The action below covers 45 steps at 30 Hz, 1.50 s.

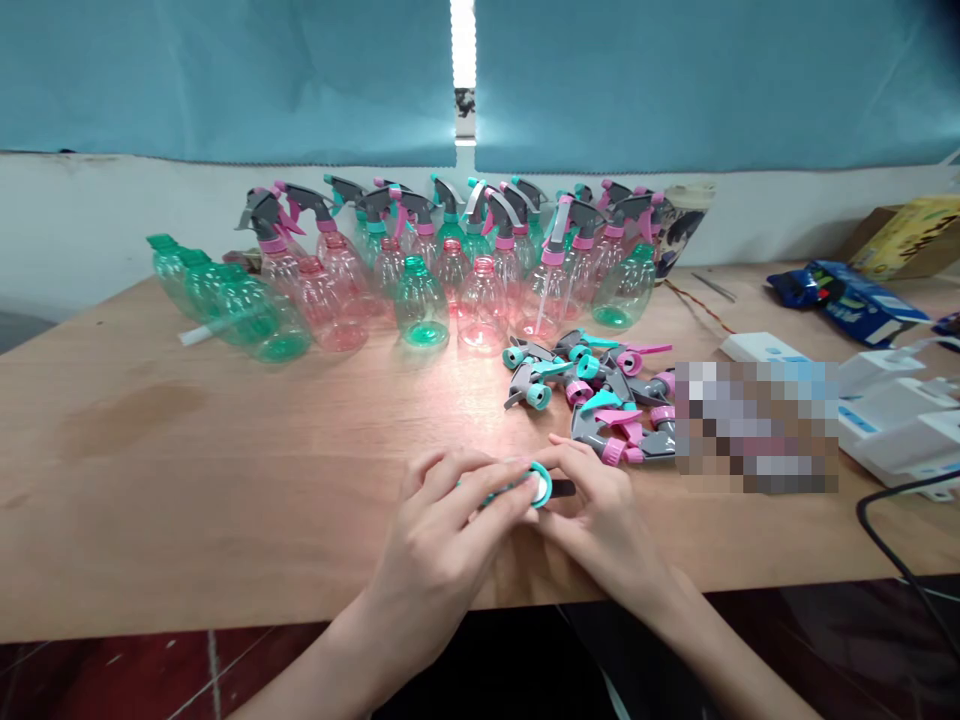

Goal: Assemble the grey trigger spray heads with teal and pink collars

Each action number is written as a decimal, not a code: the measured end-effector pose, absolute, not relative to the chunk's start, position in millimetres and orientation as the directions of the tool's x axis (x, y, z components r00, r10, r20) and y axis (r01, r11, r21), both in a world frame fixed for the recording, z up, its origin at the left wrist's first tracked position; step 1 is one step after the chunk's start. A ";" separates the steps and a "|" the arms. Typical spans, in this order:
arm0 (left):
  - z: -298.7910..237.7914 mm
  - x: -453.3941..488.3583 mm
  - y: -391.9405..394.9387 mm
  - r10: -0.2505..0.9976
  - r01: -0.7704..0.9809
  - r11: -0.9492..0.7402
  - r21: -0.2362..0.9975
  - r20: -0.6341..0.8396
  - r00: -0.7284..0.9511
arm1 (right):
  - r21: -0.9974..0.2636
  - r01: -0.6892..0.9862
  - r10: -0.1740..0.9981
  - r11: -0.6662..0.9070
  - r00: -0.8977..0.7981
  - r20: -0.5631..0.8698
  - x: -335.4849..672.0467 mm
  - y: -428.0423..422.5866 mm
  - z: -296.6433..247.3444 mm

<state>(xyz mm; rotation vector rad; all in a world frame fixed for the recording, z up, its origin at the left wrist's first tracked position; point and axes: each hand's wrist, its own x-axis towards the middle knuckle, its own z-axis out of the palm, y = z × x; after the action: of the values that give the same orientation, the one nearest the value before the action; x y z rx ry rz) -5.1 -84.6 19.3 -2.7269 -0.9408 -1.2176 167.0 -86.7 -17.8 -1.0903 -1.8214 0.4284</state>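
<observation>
On a clock face centred on the hands, with twelve straight ahead, the pale brown wood-grain counter [225,520] spread out to both sides, its near edge at six above a dark red floor [135,675] with light lines. A loose heap of grey plastic trigger heads with teal and pink collars [600,402] lay at one o'clock. White plastic power adapters [892,410] sat between two and three. Clear pink plastic bottles [482,310] and clear green plastic bottles [422,320] stood in rows from ten round to one, the front ones mostly open-necked, many behind bearing trigger heads. A shiny blue packet [847,300] and, beyond it, a yellow box [919,240] lay at two. At twelve rose a white wall, with blue cloth [225,80] hanging above.

A teal-and-grey plastic trigger piece [541,490], mostly hidden by fingers, was between the hands near the counter's front edge, its teal ring showing a white centre.

The left hand [442,530] had its fingers curled over the piece, fingertips pressing at the ring. The right hand [600,500] pinched it from three o'clock, thumb nearer, fingers farther.
</observation>
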 end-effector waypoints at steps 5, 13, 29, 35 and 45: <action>22.1 -8.5 -92.8 0.511 0.511 -0.837 0.195 0.609 0.606 | -0.703 0.491 0.846 0.514 -0.156 0.510 169.3 -88.7 -26.7; 22.5 -7.9 -91.3 0.471 0.449 -0.861 0.239 0.707 0.527 | -0.562 0.567 0.752 0.602 -0.166 0.638 169.8 -87.7 -25.1; 32.4 5.1 -83.9 0.758 0.625 -0.645 0.439 0.466 0.455 | -0.446 0.644 0.674 0.622 -0.149 0.724 168.9 -90.2 -22.9; 39.6 10.5 -90.1 0.733 0.684 -0.650 0.332 0.512 0.448 | -0.431 0.649 0.668 0.626 -0.162 0.726 169.8 -92.3 -21.6; 37.3 16.2 -102.3 0.729 0.756 -0.606 0.246 0.553 0.404 | -0.439 0.640 0.661 0.631 -0.147 0.736 170.8 -92.3 -23.6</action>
<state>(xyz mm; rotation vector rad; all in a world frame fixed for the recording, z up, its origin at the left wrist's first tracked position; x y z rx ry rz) 16.2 -102.3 37.3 -2.5959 -1.3733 -0.9879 170.8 -92.3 -23.6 -1.0420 -1.8381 0.0266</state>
